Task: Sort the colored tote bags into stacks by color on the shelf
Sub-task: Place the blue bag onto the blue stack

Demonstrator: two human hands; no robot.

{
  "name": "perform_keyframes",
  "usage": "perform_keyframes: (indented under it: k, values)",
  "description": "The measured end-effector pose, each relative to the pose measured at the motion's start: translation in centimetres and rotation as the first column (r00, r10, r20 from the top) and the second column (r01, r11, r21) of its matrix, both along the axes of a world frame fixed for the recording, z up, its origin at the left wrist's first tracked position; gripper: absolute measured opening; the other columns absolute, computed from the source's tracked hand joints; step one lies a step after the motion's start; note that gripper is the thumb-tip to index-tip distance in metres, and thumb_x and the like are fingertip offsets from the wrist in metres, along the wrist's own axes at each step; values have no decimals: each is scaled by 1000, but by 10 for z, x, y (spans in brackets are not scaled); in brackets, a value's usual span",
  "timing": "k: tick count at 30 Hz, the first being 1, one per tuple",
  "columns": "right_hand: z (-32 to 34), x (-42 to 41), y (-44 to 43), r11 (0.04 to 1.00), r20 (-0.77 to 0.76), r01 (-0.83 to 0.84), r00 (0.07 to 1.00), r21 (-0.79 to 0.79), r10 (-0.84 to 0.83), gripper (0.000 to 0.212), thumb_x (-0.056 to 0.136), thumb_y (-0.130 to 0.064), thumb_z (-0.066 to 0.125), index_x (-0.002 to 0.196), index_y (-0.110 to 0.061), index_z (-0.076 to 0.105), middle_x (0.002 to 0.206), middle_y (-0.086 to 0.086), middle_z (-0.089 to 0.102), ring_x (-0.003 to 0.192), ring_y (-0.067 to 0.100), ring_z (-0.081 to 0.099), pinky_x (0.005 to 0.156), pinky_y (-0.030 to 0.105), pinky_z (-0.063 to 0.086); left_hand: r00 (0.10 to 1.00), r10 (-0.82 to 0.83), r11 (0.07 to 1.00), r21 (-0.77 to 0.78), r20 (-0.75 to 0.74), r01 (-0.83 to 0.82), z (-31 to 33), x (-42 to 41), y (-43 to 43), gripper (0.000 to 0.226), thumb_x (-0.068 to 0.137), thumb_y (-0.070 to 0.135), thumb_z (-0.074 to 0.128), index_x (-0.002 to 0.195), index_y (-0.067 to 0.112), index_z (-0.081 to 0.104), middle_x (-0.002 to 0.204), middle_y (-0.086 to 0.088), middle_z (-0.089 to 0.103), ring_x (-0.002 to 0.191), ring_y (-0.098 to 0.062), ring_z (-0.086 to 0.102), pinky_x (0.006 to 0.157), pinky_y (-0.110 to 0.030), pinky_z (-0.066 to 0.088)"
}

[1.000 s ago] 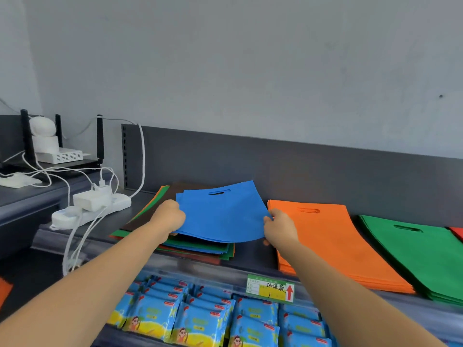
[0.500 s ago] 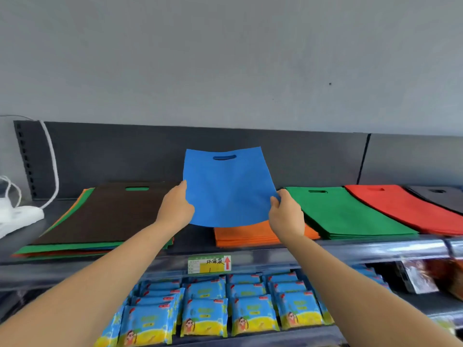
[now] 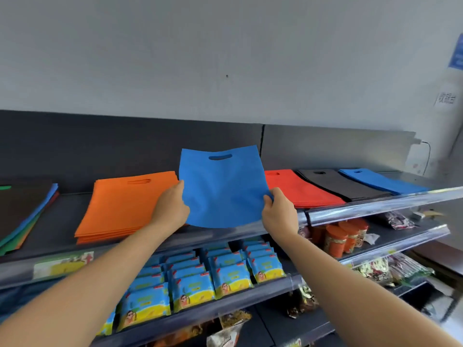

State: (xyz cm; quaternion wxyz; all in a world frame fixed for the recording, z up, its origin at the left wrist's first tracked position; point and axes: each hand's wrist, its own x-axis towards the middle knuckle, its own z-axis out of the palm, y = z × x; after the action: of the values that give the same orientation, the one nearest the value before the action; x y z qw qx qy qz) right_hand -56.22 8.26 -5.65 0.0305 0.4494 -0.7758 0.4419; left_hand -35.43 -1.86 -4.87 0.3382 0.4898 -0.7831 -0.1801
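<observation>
I hold a blue tote bag upright above the top shelf, handle hole at the top. My left hand grips its left edge and my right hand pinches its right edge. Flat on the shelf lie an orange stack to the left, then a red stack, a black stack and a blue stack to the right. The held bag hides the spot between orange and red. A mixed pile with a dark bag on top sits at the far left.
A dark back panel rises behind the shelf. Below, a second shelf holds blue snack packets and orange-lidded jars. Lower shelves carry more packaged snacks. A price label is on the top shelf's front rail.
I have carried the blue bag to the right along the shelf, away from the mixed pile and past the orange stack. The view swung right, bringing the black and blue stacks into sight.
</observation>
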Motion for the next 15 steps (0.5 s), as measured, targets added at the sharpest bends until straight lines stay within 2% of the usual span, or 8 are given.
perform_keyframes:
  k: [2,5,7,10,13,15]
  values:
    - [-3,-30,18,1000,-1,26,1000,12,-26,13,101,-24,38,91,-16,42,83,3,56,75,31,53,59,33,36,999,-45,999,1,16,45,-3,-34,12,66,93,-8,37,153,9,17,157,-9,23,130,-34,43,99,-42,42]
    - [-6,-73,40,998,4,64,998,7,-64,14,101,-25,37,91,-16,43,84,5,57,76,31,54,59,33,37,996,-85,996,-8,35,85,-6,-83,28,64,93,-7,38,152,8,18,158,-9,22,143,-27,26,112,-39,32]
    - [-7,-100,53,996,-2,93,996,11,-93,14,101,-24,37,93,-16,44,82,4,57,75,30,55,58,33,38,994,-108,994,-8,32,108,-7,-114,37,64,93,-8,38,152,8,19,158,-8,22,145,-24,22,115,-37,27]
    - [-6,-139,68,992,3,128,992,14,-128,15,102,-24,36,103,-15,49,84,1,58,74,25,57,60,34,42,988,-153,988,-4,30,153,-6,-158,45,64,93,-8,37,152,9,19,158,-6,21,145,-22,20,115,-37,28]
    - [-7,-178,76,987,27,161,987,10,-161,20,102,-24,36,110,-15,52,83,0,59,67,20,54,55,31,38,980,-198,980,-10,30,198,-5,-201,47,65,92,-8,36,152,9,18,158,-6,21,146,-22,19,113,-37,27]
    - [-8,-204,78,983,37,184,982,8,-184,22,102,-24,36,114,-16,52,86,0,60,70,21,56,55,30,37,975,-223,975,-12,23,223,-4,-230,44,65,92,-9,36,152,8,19,158,-6,22,146,-22,19,113,-37,27]
